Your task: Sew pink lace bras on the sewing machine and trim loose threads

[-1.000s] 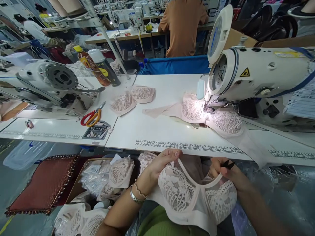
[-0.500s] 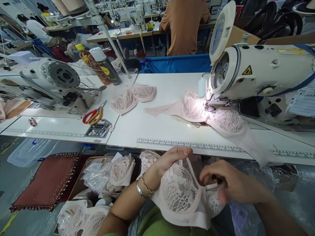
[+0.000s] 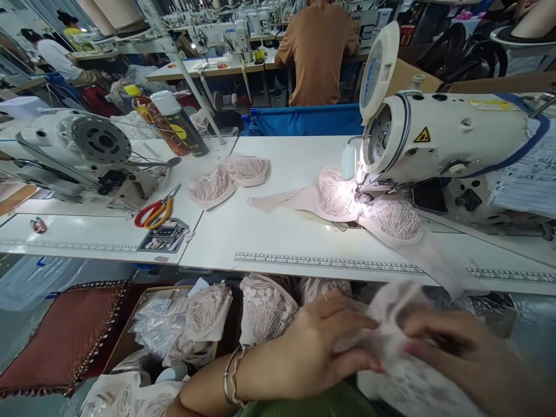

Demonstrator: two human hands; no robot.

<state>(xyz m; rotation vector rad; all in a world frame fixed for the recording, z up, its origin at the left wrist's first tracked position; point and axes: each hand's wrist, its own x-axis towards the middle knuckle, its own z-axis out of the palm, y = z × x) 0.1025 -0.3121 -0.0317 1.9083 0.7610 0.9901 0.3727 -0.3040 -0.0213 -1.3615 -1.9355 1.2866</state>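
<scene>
Over my lap, my left hand (image 3: 325,341) pinches the edge of a pale pink lace bra (image 3: 417,376), which is blurred by motion. My right hand (image 3: 456,347), also blurred, grips the same bra farther right. On the white table (image 3: 217,237) above my hands, another pink bra (image 3: 395,220) lies under the needle area of a lit sewing machine (image 3: 438,133). A pair of lace cups (image 3: 212,185) rests left of it. Red and orange scissors (image 3: 158,211) lie farther left.
A second sewing machine (image 3: 91,145) stands at the left, near a spray can (image 3: 180,124) and a yellow-capped bottle (image 3: 158,121). Below the table are a box of bras and plastic bags (image 3: 158,318) and a red cushion (image 3: 65,336). A person in brown (image 3: 319,55) sits beyond.
The held bra has moved to the right and turned, uncovering lace cups below the table edge. My left hand has moved lower and right. The whole view has shifted slightly.
</scene>
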